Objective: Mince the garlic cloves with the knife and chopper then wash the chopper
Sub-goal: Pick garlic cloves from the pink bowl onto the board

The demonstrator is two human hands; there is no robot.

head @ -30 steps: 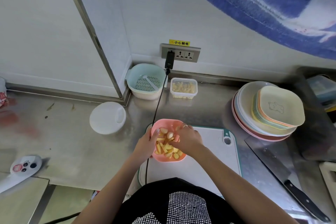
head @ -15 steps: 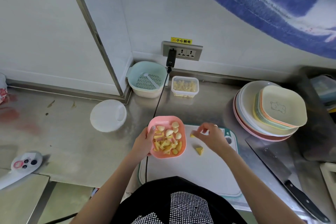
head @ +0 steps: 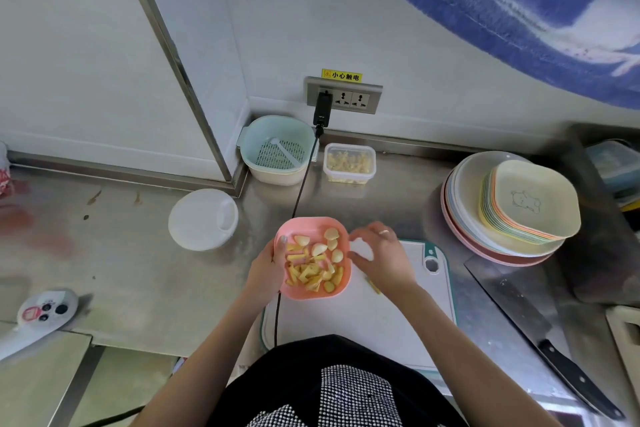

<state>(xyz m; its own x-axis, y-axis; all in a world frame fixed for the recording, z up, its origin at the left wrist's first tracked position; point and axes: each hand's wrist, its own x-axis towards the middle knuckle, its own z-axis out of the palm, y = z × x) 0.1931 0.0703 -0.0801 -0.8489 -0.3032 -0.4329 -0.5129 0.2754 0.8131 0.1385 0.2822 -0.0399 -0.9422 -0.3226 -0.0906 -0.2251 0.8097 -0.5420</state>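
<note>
A pink bowl (head: 313, 291) of garlic cloves (head: 313, 265) sits on the upper left corner of the white cutting board (head: 363, 326). My left hand (head: 266, 269) grips the bowl's left rim, thumb over the edge. Just right of the bowl, my right hand (head: 381, 256) hovers over the board with fingers loosely curved and nothing in them. One garlic piece (head: 374, 287) lies on the board, half hidden by my right wrist. The cleaver (head: 512, 305) lies on the counter to the right. The white round chopper (head: 202, 218) stands left of the bowl.
A mint strainer basket (head: 277, 152) and a clear tub of garlic (head: 349, 163) stand at the back wall. A black cable (head: 301, 184) runs from the socket past the bowl. Stacked plates (head: 512, 208) sit at the right. A white device (head: 45, 312) lies at the counter's left edge.
My right hand took garlic out of the bowl, set pieces on the board, and has now come back beside the bowl's right rim. My left hand kept hold of the bowl.
</note>
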